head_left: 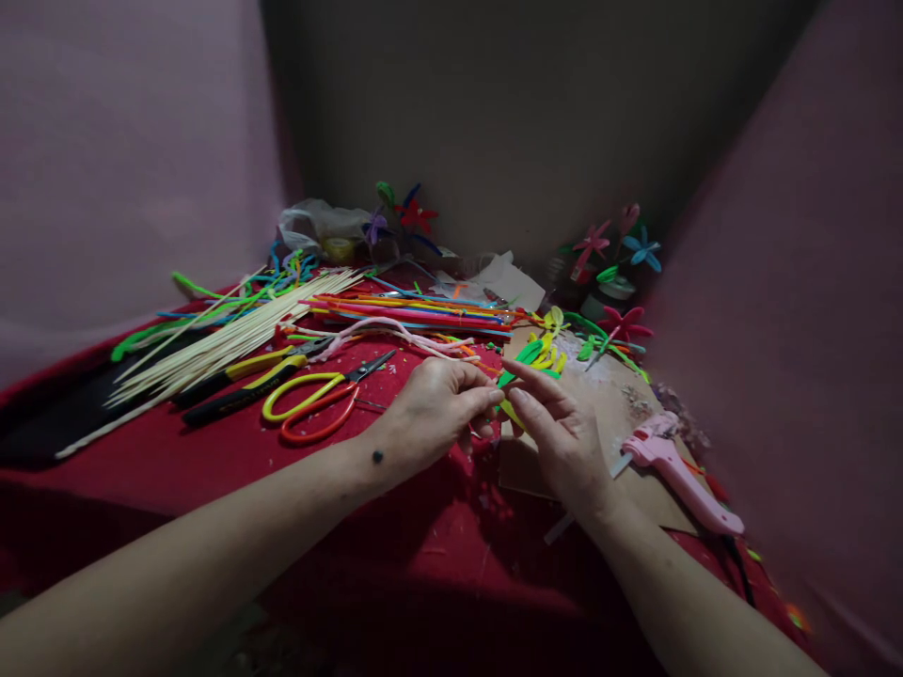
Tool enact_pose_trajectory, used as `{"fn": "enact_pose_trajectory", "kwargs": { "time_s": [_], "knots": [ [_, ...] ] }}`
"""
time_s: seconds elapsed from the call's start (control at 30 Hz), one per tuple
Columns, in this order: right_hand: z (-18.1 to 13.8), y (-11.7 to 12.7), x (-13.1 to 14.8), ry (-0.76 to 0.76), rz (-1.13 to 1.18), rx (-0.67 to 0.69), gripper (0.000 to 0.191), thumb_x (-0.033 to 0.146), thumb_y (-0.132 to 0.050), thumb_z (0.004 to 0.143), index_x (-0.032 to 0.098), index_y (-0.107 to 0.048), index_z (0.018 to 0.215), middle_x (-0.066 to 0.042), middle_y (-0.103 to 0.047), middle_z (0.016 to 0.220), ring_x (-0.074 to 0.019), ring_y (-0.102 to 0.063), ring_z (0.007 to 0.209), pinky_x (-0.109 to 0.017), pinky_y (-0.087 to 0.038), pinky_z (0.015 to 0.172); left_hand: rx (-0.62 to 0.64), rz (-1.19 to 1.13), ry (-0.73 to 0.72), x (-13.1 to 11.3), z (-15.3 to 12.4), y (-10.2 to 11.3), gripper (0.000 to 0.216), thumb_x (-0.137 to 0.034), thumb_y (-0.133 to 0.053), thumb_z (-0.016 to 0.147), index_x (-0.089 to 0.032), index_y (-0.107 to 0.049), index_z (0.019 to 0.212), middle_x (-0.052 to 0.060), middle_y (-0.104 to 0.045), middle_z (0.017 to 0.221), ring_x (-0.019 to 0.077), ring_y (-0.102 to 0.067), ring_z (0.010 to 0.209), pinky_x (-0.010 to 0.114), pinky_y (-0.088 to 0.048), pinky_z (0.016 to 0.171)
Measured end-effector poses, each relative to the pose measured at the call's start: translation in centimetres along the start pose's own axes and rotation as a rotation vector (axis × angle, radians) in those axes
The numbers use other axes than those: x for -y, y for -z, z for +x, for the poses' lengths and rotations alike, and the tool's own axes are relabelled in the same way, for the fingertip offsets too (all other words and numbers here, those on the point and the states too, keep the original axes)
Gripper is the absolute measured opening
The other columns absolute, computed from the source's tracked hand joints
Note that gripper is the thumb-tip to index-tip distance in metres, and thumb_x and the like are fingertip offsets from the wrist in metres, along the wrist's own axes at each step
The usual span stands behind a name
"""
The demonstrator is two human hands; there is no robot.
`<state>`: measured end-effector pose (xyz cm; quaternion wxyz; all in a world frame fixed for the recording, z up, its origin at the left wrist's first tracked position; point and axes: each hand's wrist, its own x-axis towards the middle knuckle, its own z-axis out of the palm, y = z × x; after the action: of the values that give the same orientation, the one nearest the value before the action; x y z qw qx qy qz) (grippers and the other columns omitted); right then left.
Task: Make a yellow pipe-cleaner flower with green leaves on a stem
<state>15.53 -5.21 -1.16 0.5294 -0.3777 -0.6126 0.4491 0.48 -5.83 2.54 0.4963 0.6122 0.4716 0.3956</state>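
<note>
My left hand [430,414] and my right hand [557,432] meet over the red cloth [212,470], fingers pinched together on a green pipe cleaner piece [509,376]. The piece pokes out between the fingertips, just in front of a small heap of green and yellow pipe cleaner petals [542,355] lying on a cardboard sheet [621,404]. How far the piece runs inside the fingers is hidden.
Yellow-and-orange scissors [317,400], black-and-yellow pliers [246,381], a bundle of wooden skewers [232,343] and several coloured pipe cleaners [409,310] lie to the left. A pink glue gun [677,470] rests at right. Finished pipe cleaner flowers [613,254] stand behind.
</note>
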Motion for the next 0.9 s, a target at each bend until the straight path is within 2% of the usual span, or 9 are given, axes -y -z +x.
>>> {"fn": "enact_pose_trajectory", "kwargs": {
  "time_s": [0.13,0.23,0.4,0.47,0.57,0.63,0.73,0.8,0.9],
  "knots": [
    [-0.2,0.0,0.1,0.052,-0.065,0.003,0.031,0.031,-0.056,0.083,0.027,-0.061,0.113,0.001,-0.060,0.078,-0.0118,-0.052,0.065,-0.025,-0.042,0.060,0.007,-0.087,-0.004,0.3,-0.2,-0.5,0.008,-0.017,-0.057,0.074,-0.011,-0.063,0.072,0.001,-0.063,0.062,0.0098,-0.059,0.054,0.023,-0.051,0.056],
    [-0.4,-0.1,0.1,0.101,-0.137,-0.020,0.033,0.030,-0.052,0.085,0.026,-0.059,0.117,0.000,-0.061,0.079,-0.0129,-0.054,0.068,-0.026,-0.043,0.063,-0.056,-0.030,-0.099,0.8,-0.4,-1.0,0.009,-0.017,-0.056,0.075,-0.012,-0.063,0.074,0.001,-0.064,0.066,0.0101,-0.059,0.058,0.024,-0.051,0.059],
    [-0.4,0.0,0.0,0.130,-0.223,-0.066,0.035,0.029,-0.052,0.085,0.026,-0.057,0.120,0.001,-0.060,0.078,-0.0129,-0.052,0.066,-0.026,-0.042,0.062,-0.119,0.111,-0.143,0.9,-0.9,-1.9,0.014,-0.018,-0.052,0.079,-0.013,-0.059,0.067,0.001,-0.062,0.062,0.0108,-0.058,0.057,0.024,-0.050,0.058],
    [-0.2,0.0,0.0,0.119,-0.179,-0.091,0.035,0.029,-0.053,0.084,0.025,-0.058,0.118,0.001,-0.060,0.077,-0.0128,-0.052,0.067,-0.027,-0.042,0.064,-0.089,0.097,-0.151,0.9,-1.0,-2.0,0.014,-0.018,-0.050,0.080,-0.014,-0.054,0.067,0.000,-0.059,0.060,0.0103,-0.057,0.054,0.024,-0.049,0.055],
    [0.2,0.1,0.0,0.021,0.057,-0.087,0.033,0.032,-0.056,0.081,0.024,-0.058,0.113,0.000,-0.062,0.078,-0.0125,-0.053,0.065,-0.027,-0.042,0.061,-0.060,0.051,-0.189,1.1,-1.1,-1.8,0.010,-0.019,-0.047,0.082,-0.016,-0.049,0.073,-0.002,-0.057,0.060,0.0096,-0.056,0.053,0.024,-0.049,0.054],
    [0.5,0.1,0.2,-0.104,0.241,-0.051,0.033,0.034,-0.056,0.079,0.023,-0.058,0.110,0.000,-0.063,0.075,-0.0123,-0.053,0.059,-0.025,-0.040,0.053,-0.119,0.139,-0.296,1.5,-1.0,-1.4,0.003,-0.017,-0.049,0.081,-0.016,-0.051,0.081,-0.002,-0.058,0.067,0.0099,-0.057,0.059,0.024,-0.050,0.059],
    [0.8,0.2,0.4,-0.244,0.356,0.004,0.033,0.036,-0.056,0.076,0.022,-0.060,0.105,-0.001,-0.063,0.068,-0.0135,-0.053,0.051,-0.025,-0.037,0.045,-0.220,0.399,-0.534,1.9,-0.7,-0.8,0.011,-0.014,-0.051,0.081,-0.016,-0.057,0.091,0.003,-0.062,0.084,0.0122,-0.059,0.078,0.027,-0.050,0.072],
    [0.9,0.1,0.4,-0.276,0.375,0.037,0.030,0.035,-0.056,0.075,0.022,-0.062,0.101,-0.001,-0.062,0.063,-0.0142,-0.053,0.047,-0.026,-0.037,0.043,-0.225,0.556,-0.658,2.2,-0.5,-0.4,0.013,-0.016,-0.049,0.085,-0.016,-0.060,0.090,0.005,-0.062,0.090,0.0127,-0.059,0.083,0.027,-0.049,0.076],
    [1.0,0.1,0.2,-0.323,0.422,0.107,0.026,0.035,-0.054,0.076,0.022,-0.063,0.096,0.001,-0.060,0.056,-0.0145,-0.052,0.043,-0.026,-0.038,0.042,-0.171,0.729,-0.764,2.2,-0.2,0.2,0.018,-0.020,-0.045,0.088,-0.015,-0.062,0.087,0.007,-0.063,0.090,0.0130,-0.060,0.081,0.025,-0.048,0.072]
  ]
}}
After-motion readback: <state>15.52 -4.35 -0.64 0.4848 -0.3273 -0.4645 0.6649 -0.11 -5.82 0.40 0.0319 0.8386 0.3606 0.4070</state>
